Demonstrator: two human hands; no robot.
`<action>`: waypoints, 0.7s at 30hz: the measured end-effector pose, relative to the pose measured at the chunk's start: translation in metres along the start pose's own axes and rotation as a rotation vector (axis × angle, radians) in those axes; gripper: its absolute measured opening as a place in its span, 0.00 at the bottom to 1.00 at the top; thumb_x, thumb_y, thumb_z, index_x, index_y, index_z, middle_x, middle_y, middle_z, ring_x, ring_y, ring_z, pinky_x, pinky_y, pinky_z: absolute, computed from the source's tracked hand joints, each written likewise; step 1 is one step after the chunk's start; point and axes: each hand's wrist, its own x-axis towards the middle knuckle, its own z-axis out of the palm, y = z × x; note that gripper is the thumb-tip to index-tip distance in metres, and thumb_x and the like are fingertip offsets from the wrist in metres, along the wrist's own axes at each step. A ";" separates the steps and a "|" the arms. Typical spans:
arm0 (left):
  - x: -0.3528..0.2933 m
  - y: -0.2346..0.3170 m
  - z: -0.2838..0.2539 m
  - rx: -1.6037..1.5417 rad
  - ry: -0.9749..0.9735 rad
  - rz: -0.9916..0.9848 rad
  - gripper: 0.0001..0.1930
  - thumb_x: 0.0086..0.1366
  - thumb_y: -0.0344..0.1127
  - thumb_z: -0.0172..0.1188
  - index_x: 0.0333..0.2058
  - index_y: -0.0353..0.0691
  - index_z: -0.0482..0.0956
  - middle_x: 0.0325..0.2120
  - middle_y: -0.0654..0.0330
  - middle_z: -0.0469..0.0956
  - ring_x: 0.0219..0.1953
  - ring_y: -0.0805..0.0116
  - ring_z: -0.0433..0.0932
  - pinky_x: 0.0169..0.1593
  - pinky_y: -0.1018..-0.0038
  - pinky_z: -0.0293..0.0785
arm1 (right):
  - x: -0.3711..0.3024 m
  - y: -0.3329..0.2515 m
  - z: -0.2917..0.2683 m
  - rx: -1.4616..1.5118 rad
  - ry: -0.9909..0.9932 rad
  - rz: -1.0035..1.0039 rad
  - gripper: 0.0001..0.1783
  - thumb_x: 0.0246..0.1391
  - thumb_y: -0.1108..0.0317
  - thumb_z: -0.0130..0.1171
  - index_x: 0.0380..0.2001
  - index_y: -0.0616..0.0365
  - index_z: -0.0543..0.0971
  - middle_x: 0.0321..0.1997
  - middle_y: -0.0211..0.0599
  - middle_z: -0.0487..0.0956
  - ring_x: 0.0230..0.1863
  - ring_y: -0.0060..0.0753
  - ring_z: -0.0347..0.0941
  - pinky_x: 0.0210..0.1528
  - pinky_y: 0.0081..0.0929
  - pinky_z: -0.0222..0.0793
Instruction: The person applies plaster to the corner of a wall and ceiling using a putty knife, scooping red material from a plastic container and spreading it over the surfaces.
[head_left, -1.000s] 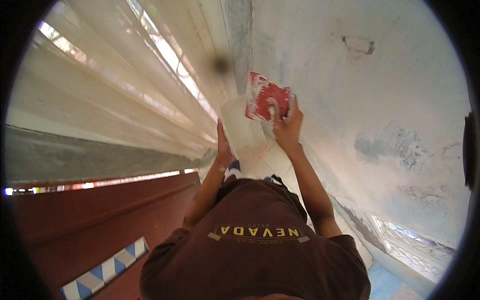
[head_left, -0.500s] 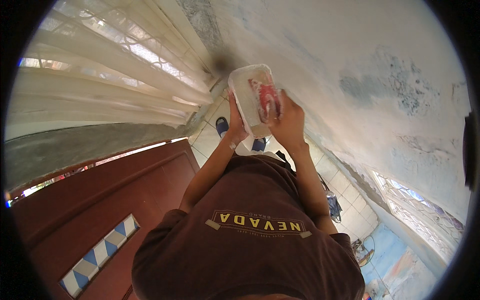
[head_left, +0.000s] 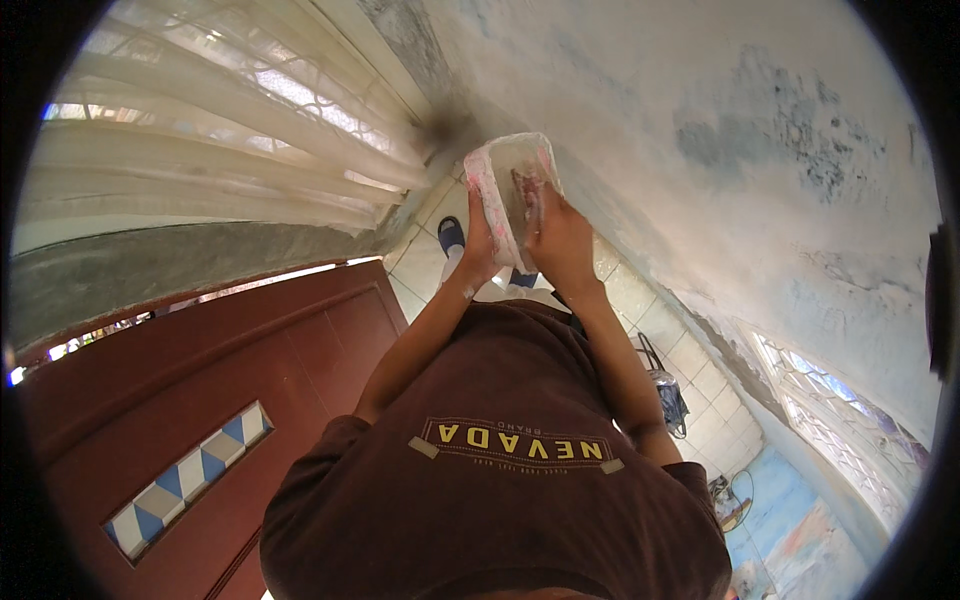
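Note:
A whitish, see-through plastic tub (head_left: 484, 192), smeared with white and pink, is held up in front of my body. My left hand (head_left: 480, 242) is closed on the tub's left side and lower corner. Inside the tub's opening, my right hand (head_left: 562, 240) grips a red scraper (head_left: 526, 190) coated with white paste. Most of the scraper is hidden by my fingers and the tub wall. A white smear marks my left wrist.
A patchy white and blue wall (head_left: 640, 150) rises close on the right. Sheer curtains (head_left: 230, 150) hang at the left above a brown door (head_left: 300, 350). A black bag-like item (head_left: 668, 400) lies on the tiled floor (head_left: 700, 365).
The tub has tilted so that its left outer side shows more. My right hand has moved left and deeper over the tub with the scraper, which is now less visible.

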 end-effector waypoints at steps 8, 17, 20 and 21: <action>-0.010 0.004 -0.005 -0.068 -0.107 0.007 0.41 0.71 0.73 0.30 0.68 0.47 0.62 0.61 0.58 0.70 0.62 0.58 0.71 0.66 0.58 0.68 | 0.013 -0.014 -0.030 0.093 -0.106 0.049 0.12 0.59 0.69 0.55 0.45 0.63 0.73 0.33 0.57 0.80 0.34 0.62 0.79 0.36 0.52 0.76; -0.017 -0.011 -0.008 -0.137 0.004 -0.018 0.38 0.72 0.71 0.33 0.66 0.48 0.65 0.59 0.59 0.73 0.61 0.60 0.73 0.65 0.59 0.70 | 0.000 -0.023 -0.036 0.130 -0.178 0.107 0.12 0.59 0.69 0.56 0.45 0.63 0.75 0.32 0.58 0.80 0.36 0.63 0.78 0.38 0.55 0.73; -0.019 -0.012 -0.009 -0.214 -0.185 -0.040 0.37 0.73 0.69 0.35 0.65 0.48 0.66 0.59 0.59 0.73 0.60 0.60 0.73 0.64 0.59 0.70 | -0.007 -0.025 -0.030 0.187 -0.172 0.093 0.12 0.58 0.69 0.58 0.44 0.63 0.75 0.34 0.59 0.80 0.37 0.64 0.78 0.39 0.55 0.73; -0.017 -0.014 -0.011 -0.108 -0.112 -0.047 0.39 0.72 0.72 0.35 0.66 0.47 0.65 0.59 0.57 0.74 0.60 0.58 0.74 0.64 0.58 0.71 | -0.011 -0.024 -0.024 0.192 -0.172 0.009 0.12 0.57 0.69 0.58 0.42 0.63 0.74 0.34 0.59 0.80 0.37 0.64 0.78 0.39 0.55 0.73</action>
